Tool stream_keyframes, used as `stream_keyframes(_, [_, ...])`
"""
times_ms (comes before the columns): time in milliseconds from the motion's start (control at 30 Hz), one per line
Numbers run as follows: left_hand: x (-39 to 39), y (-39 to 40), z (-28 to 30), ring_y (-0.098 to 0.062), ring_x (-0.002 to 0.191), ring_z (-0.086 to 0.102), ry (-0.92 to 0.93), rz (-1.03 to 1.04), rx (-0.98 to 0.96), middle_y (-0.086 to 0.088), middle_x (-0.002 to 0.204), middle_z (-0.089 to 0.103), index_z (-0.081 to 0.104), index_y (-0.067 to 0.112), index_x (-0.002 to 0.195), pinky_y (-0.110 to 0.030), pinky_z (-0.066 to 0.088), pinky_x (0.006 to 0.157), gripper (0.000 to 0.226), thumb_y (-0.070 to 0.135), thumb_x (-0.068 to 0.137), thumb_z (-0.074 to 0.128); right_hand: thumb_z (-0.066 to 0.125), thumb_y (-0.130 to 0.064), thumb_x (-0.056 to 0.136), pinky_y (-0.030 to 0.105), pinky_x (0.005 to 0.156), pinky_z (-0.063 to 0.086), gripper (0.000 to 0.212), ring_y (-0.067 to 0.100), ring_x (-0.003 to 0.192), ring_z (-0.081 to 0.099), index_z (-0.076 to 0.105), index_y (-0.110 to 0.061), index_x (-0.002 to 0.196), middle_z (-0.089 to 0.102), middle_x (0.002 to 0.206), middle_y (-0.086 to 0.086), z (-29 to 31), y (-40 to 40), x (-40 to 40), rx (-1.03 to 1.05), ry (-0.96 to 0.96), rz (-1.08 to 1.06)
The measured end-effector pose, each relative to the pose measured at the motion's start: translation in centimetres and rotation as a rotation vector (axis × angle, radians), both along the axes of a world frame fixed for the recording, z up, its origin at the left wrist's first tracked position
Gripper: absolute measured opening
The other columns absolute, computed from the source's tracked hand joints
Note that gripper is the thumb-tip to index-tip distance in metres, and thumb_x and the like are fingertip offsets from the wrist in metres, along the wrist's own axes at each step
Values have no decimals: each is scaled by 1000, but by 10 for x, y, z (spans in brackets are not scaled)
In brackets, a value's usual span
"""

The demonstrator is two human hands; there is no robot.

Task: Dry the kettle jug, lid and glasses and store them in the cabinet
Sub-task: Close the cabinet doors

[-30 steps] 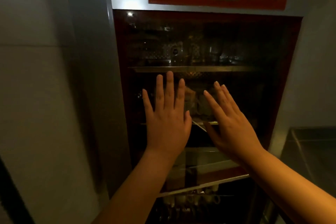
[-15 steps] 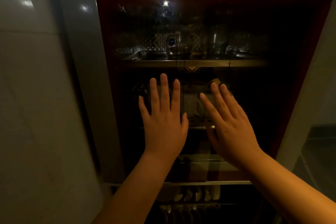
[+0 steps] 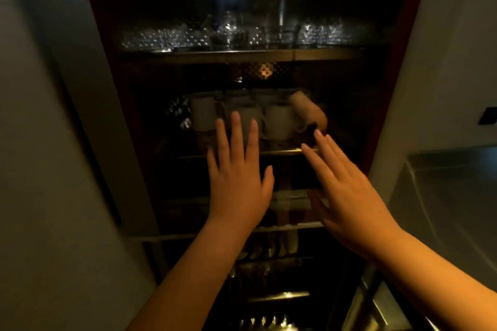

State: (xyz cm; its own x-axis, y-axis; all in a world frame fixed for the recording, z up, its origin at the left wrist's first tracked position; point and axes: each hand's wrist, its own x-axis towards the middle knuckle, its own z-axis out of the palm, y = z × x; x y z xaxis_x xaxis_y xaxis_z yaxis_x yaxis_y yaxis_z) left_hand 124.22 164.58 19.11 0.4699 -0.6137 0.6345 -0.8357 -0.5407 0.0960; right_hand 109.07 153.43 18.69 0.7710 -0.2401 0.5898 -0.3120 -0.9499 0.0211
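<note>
A tall cabinet with a dark glass front fills the middle of the view. My left hand and my right hand are both held flat against or just before the glass, fingers spread, holding nothing. Behind the glass, glassware glints on the upper shelf. Several white mugs stand on the middle shelf, just above my fingertips. The kettle jug and lid cannot be made out in the dim interior.
A grey tiled wall runs along the left. A steel counter sits at the right. Plates stand in a rack in the lower compartment. The scene is dim.
The view has closed in and tilted down: the red control panel has left the frame and the mugs and lower rack show larger. Both hands stay flat at the glass.
</note>
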Motion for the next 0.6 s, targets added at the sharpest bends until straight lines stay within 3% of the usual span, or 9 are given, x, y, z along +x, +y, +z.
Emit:
stream_keyframes(167, [-68, 9, -52, -24, 140, -27, 260, -75, 138, -3, 148, -38, -29, 24, 141, -47, 5, 118, 81, 47, 96, 34, 69, -18, 77, 34, 110, 13, 87, 21, 143, 13, 18, -19, 147, 11, 156, 3, -29, 10, -101, 141, 82, -22])
stream_keyframes(300, [-143, 17, -86, -19, 140, -27, 400, -189, 145, 1, 149, -37, -24, 26, 144, -41, 2, 115, 80, 46, 96, 37, 67, -28, 81, 17, 106, 4, 82, 13, 141, 14, 20, -21, 147, 13, 155, -1, -54, 18, -175, 189, 196, -71])
stream_keyframes(400, [-201, 19, -108, -20, 139, -27, 413, -252, 193, 0, 150, -36, -29, 28, 140, -41, 0, 116, 81, 45, 96, 37, 54, -37, 86, 22, 111, 6, 73, 8, 141, 8, 14, -26, 146, 5, 154, -7, -72, 21, -223, 237, 278, -89])
stream_keyframes(500, [-250, 17, -126, -19, 138, -28, 436, -348, 254, 2, 149, -37, -32, 31, 137, -41, -2, 114, 82, 45, 96, 38, 58, -22, 84, 23, 113, -3, 83, 3, 140, -5, 1, -33, 143, -8, 151, -13, -90, 22, -263, 266, 379, -178])
stream_keyframes(600, [-282, 9, -140, -20, 137, -29, 402, -421, 355, 1, 148, -36, -30, 30, 138, -43, -3, 114, 78, 45, 97, 35, 56, -17, 87, 22, 114, 3, 76, 2, 140, 0, 10, -33, 145, -1, 152, -14, -100, 30, -291, 361, 342, -219])
